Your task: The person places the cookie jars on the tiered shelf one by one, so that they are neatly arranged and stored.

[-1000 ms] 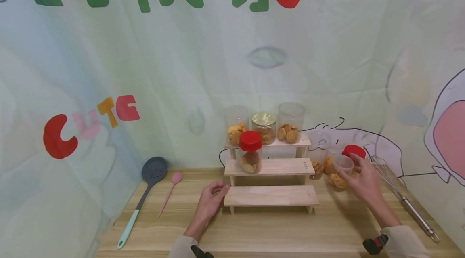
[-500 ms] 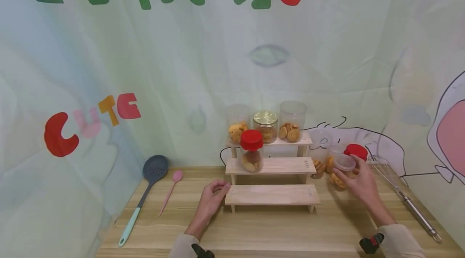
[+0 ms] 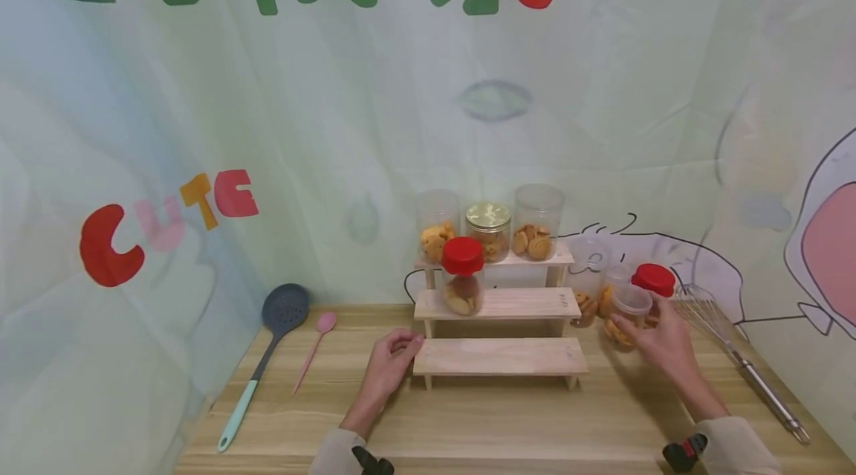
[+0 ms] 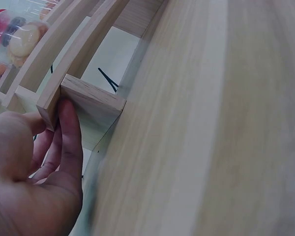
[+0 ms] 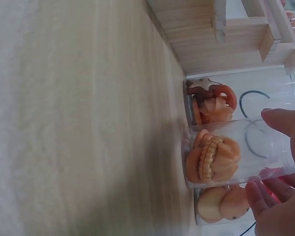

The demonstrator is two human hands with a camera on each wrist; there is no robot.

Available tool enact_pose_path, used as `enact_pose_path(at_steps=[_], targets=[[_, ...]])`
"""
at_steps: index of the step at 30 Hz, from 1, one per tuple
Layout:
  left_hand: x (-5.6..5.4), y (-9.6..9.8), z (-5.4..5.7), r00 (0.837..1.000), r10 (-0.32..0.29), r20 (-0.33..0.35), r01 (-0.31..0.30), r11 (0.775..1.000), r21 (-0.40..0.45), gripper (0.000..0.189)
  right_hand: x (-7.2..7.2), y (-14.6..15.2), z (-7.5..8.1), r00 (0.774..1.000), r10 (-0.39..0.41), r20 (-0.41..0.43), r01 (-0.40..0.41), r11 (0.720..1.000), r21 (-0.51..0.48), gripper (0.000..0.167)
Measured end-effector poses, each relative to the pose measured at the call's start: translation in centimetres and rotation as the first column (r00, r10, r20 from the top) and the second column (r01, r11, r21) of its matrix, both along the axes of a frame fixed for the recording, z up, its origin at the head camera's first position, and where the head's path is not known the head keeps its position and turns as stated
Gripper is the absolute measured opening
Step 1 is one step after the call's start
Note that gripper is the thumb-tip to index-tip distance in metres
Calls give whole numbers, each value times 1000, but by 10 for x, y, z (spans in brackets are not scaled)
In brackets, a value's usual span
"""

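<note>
One lidless clear jar (image 3: 632,311) stands upright, long axis vert., on tabletop (image 3: 508,430) twd back R corner, R of wooden rack (image 3: 501,356). R hand (image 3: 663,345) is nearer: thumb on jar's L side, fingers R, gripping nr rim. L hand (image 3: 388,365) pinches bottom shelf's L end, well apart.

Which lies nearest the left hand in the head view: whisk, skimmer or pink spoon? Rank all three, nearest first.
From the left hand:
1. Pink spoon, just to its left.
2. Skimmer, farther left, past the pink spoon.
3. Whisk, far right, beyond the rack.
</note>
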State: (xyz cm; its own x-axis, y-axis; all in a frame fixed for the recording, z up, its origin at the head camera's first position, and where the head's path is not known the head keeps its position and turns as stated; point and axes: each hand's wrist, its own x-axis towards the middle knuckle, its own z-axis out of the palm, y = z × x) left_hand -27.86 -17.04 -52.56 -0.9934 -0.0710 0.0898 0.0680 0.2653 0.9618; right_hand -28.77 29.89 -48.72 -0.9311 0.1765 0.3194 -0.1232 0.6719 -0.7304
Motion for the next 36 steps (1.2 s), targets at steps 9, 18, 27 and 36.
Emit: enact_pose_path(at_steps=[9,18,27,36], targets=[[0,0,0,1000,-1,-1,1,1000,-5,29,6,-7,11,997,-6,-79,3,999,-36,84],[-1,-1,0,1000,-1,3,1,1000,-9,29,11,-29,53,982,-31,-188,28,999,-16,86],[-1,0,-2,1000,-4,12,4,1000,20,30,14,-64,82,966,41,-254,-73,990,-117,84],[-2,2,-3,999,5,33,-6,999,42,30,2,-103,86,959,157,-237,-193,972,-136,78]])
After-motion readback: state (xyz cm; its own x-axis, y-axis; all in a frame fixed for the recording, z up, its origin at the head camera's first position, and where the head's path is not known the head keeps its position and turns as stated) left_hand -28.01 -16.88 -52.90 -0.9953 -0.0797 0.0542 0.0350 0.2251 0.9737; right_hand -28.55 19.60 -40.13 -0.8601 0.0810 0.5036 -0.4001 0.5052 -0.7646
